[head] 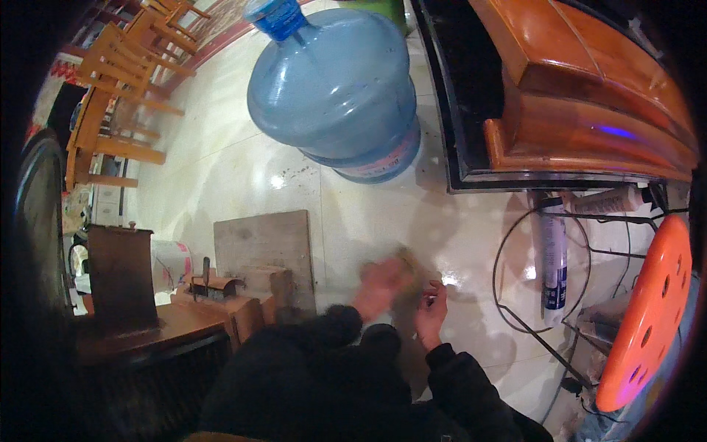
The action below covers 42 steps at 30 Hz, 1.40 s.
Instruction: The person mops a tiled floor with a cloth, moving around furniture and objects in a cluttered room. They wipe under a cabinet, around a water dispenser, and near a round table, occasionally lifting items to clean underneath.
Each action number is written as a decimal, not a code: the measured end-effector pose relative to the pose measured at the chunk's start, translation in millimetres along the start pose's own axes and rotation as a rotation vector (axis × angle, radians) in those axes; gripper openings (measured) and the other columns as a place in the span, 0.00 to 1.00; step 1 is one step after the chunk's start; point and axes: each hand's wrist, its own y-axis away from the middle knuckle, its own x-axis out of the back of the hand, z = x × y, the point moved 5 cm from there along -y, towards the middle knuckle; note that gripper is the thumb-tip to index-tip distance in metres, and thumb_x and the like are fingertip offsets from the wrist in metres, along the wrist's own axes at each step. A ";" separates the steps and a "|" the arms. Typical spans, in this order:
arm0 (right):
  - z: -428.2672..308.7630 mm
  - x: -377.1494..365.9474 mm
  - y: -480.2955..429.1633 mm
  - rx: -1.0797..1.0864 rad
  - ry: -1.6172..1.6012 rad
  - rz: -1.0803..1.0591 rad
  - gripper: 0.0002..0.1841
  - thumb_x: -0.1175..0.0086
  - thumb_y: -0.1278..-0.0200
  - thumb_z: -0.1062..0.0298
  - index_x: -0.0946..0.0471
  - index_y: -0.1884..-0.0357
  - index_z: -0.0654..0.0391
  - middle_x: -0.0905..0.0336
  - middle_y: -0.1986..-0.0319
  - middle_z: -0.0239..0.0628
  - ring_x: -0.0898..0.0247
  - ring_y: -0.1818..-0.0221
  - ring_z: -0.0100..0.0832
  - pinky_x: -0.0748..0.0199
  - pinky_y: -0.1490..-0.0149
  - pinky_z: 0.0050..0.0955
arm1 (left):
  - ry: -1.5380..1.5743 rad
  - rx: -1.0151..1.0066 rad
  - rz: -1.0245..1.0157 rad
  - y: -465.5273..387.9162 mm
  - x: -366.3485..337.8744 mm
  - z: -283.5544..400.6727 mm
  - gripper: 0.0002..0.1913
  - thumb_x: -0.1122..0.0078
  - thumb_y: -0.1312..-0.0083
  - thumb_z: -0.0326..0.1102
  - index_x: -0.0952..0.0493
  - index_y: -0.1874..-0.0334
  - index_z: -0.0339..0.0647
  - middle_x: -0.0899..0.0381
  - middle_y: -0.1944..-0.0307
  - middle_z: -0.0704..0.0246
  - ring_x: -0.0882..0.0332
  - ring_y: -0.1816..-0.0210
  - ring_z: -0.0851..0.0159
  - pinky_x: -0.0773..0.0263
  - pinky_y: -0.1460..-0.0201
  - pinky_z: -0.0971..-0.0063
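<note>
My left hand [382,283] is blurred over the tiled floor, low in the middle of the view. A yellowish-brown blurred thing [410,272] lies against its fingers; what it is and whether the hand holds it cannot be made out. Just to the right, my right hand [433,316] has its fingers curled, with a dark spot between them that is too small to tell. Both hands are close together but apart. Beyond them a large blue plastic water jug [337,83] with a blue cap [279,19] stands on the floor.
A flat wooden board [265,243] and brown wooden furniture [243,312] are at the left. On the right are an orange stool [646,315] with a thin metal frame, a sealant cartridge [554,265] and a dark-edged wooden cabinet [585,121]. Wooden chairs [119,58] stand far left.
</note>
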 end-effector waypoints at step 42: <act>-9.4 -8.4 26.6 0.013 0.025 -0.350 0.13 0.53 0.35 0.75 0.28 0.49 0.58 0.21 0.64 0.37 0.25 0.69 0.29 0.25 0.62 0.28 | -0.407 0.032 0.319 -100.9 174.1 -129.7 0.20 0.41 0.44 0.27 0.23 0.47 0.44 0.23 0.48 0.60 0.25 0.49 0.50 0.28 0.49 0.58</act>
